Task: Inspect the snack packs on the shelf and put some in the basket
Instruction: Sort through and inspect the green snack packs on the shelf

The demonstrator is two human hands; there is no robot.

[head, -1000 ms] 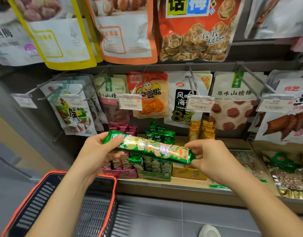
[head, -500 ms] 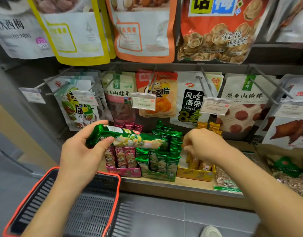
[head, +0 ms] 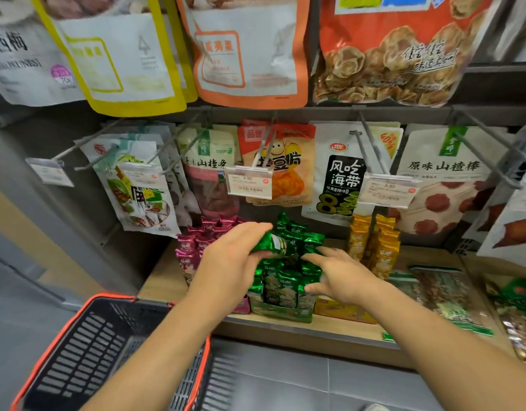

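My left hand (head: 230,262) grips a long green snack pack (head: 270,244) by one end, its far end pointing down into the green display box (head: 281,312) on the wooden shelf (head: 164,280). My right hand (head: 340,277) lies with fingers spread on the upright green packs (head: 281,287) in that box and holds nothing. A black basket with a red rim (head: 63,330) sits at the lower left, below my left forearm, with nothing visible inside it.
Pink packs (head: 193,250) stand left of the green box, yellow packs (head: 374,244) to its right. Flat bags (head: 445,295) lie further right on the shelf. Hanging bags on metal hooks with price tags (head: 249,185) fill the wall above. Grey floor tiles lie below.
My left hand has carried the green pack rightwards and down to the green box. My right hand has shifted from the yellow box to the green packs.
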